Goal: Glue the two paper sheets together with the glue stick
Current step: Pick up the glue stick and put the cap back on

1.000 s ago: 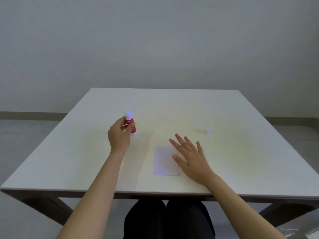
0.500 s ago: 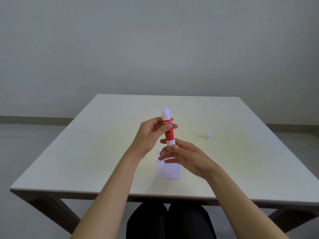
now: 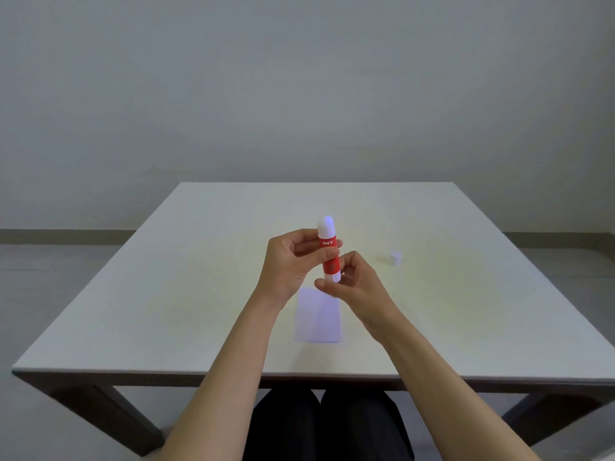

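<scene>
Above the middle of the table, the left hand (image 3: pixel 288 261) wraps its fingers and thumb around the upper red part of the glue stick (image 3: pixel 328 249), holding it nearly upright in the air with its white rounded end pointing up and away from the person. Right beside it, the right hand (image 3: pixel 357 282) pinches the white base of the stick between thumb and curled fingers, so both hands grip the same tube, one above the other. White lettering shows on the red label just above the left thumb. Directly beneath the hands, the paper (image 3: pixel 317 319) lies flat on the table (image 3: pixel 166 311), a pale rectangle near the front edge; whether it is one sheet or two stacked cannot be told. Farther off to the right, well apart from the hands and the paper, a small white cap (image 3: pixel 395 257) stands on the tabletop. Below the table's front edge, dark trousers (image 3: pixel 326 427) show between the two forearms.
</scene>
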### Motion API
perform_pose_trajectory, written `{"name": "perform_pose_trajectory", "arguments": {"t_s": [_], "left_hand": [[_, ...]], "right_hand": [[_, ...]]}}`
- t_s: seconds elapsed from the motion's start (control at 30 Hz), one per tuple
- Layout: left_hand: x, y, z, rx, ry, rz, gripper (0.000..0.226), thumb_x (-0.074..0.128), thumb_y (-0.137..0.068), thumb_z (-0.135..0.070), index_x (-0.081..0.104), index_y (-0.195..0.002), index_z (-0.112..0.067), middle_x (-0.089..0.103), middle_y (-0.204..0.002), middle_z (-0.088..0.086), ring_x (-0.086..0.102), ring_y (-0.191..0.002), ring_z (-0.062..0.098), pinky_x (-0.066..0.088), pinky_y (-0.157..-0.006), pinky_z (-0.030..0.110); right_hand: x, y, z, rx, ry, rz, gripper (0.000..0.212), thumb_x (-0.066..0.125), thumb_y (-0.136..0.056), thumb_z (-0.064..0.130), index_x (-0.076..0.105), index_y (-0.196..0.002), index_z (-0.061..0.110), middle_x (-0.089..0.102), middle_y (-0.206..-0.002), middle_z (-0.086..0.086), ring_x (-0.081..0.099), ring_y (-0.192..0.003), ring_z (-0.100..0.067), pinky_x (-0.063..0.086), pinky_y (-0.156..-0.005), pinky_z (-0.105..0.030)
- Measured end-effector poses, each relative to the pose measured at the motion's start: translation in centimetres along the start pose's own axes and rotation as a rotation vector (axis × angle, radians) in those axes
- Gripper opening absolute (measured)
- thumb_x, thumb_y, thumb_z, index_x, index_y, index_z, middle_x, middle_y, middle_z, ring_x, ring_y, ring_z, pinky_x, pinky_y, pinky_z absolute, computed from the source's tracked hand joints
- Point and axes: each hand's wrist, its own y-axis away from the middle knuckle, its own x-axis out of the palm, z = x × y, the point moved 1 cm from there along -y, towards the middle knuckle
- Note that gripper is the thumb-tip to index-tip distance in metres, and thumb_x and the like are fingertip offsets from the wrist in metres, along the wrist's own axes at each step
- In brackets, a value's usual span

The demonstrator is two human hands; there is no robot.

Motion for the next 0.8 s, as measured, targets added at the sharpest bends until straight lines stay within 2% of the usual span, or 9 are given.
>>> {"name": "perform_pose_trajectory", "arguments": {"t_s": [0.07,0.13,0.27,0.37,0.5,0.57,0.63,0.7,0.8], "left_hand": [[-0.2,0.0,0.0,0.0,-0.013,-0.004,0.016,0.072,-0.077,-0.003,0.074,-0.087,-0.016,0.078,-0.087,0.001,0.074,-0.082,0.016,0.054,-0.069,0.018],[-0.5,0.1,-0.1,-0.008,-0.009,0.003,0.016,0.073,-0.077,-0.005,0.074,-0.085,-0.018,0.078,-0.086,0.0,0.073,-0.078,0.015,0.053,-0.066,0.018],[-0.7,0.4,0.2,-0.031,0.014,0.013,0.016,0.073,-0.077,-0.005,0.075,-0.085,-0.02,0.078,-0.087,0.003,0.073,-0.08,0.019,0.055,-0.072,0.022],[-0.8,0.5,0.4,-0.034,0.038,-0.018,0.015,0.072,-0.077,-0.003,0.074,-0.084,-0.017,0.078,-0.085,0.002,0.074,-0.081,0.016,0.054,-0.073,0.019],[-0.6,0.3,0.3,-0.031,0.044,0.001,0.016,0.072,-0.077,-0.006,0.075,-0.083,-0.021,0.078,-0.086,0.001,0.073,-0.08,0.016,0.054,-0.071,0.018],[-0.5,0.3,0.2,-0.034,0.041,0.023,0.017,0.073,-0.076,-0.007,0.076,-0.084,-0.022,0.078,-0.088,0.002,0.073,-0.082,0.018,0.055,-0.072,0.021],[-0.4,0.4,0.2,-0.031,0.036,0.032,0.018,0.074,-0.075,-0.006,0.076,-0.085,-0.021,0.078,-0.089,0.002,0.073,-0.083,0.019,0.055,-0.072,0.022],[-0.3,0.3,0.3,-0.028,0.01,0.021,0.019,0.075,-0.074,-0.003,0.075,-0.086,-0.018,0.078,-0.088,0.002,0.073,-0.083,0.018,0.055,-0.07,0.022],[0.2,0.3,0.6,-0.044,0.003,-0.005,0.018,0.075,-0.072,0.001,0.073,-0.085,-0.011,0.078,-0.086,0.003,0.074,-0.082,0.016,0.053,-0.069,0.017]], "right_hand": [[-0.7,0.1,0.1,0.05,-0.124,0.278,0.042,0.07,-0.08,0.028,0.053,-0.115,0.013,0.064,-0.104,-0.003,0.064,-0.093,-0.023,0.049,-0.082,-0.036],[-1.6,0.3,0.5,0.098,-0.225,0.45,0.043,0.058,-0.089,0.035,0.055,-0.128,0.018,0.065,-0.117,-0.005,0.064,-0.105,-0.027,0.05,-0.089,-0.038],[-2.7,-0.4,1.1,0.021,0.033,0.37,0.022,0.058,-0.093,0.021,0.072,-0.106,0.013,0.075,-0.104,-0.006,0.066,-0.107,-0.021,0.046,-0.099,-0.034],[-3.3,-1.0,1.1,-0.014,0.048,0.266,0.008,0.067,-0.086,0.013,0.075,-0.084,0.015,0.076,-0.091,-0.008,0.069,-0.096,-0.019,0.044,-0.102,-0.039],[-2.6,-0.7,0.9,0.07,-0.057,0.474,0.027,0.059,-0.091,0.021,0.064,-0.116,0.013,0.071,-0.109,-0.01,0.066,-0.105,-0.026,0.05,-0.096,-0.036],[-2.1,-0.4,1.0,0.103,-0.075,0.533,0.027,0.054,-0.093,0.023,0.064,-0.116,0.012,0.072,-0.106,-0.009,0.067,-0.103,-0.025,0.052,-0.093,-0.032],[-1.9,-0.3,1.1,0.076,-0.026,0.437,0.019,0.061,-0.089,0.023,0.07,-0.103,0.015,0.075,-0.096,-0.005,0.068,-0.095,-0.02,0.051,-0.087,-0.029],[-1.4,-0.3,0.9,0.048,0.034,0.221,0.01,0.072,-0.081,0.018,0.072,-0.09,0.014,0.075,-0.086,-0.002,0.068,-0.083,-0.015,0.048,-0.08,-0.03],[0.3,-0.5,0.2,0.024,0.208,-0.177,0.027,0.08,-0.072,0.018,0.057,-0.077,0.004,0.063,-0.075,-0.005,0.055,-0.065,-0.017,0.041,-0.063,-0.026]]}}
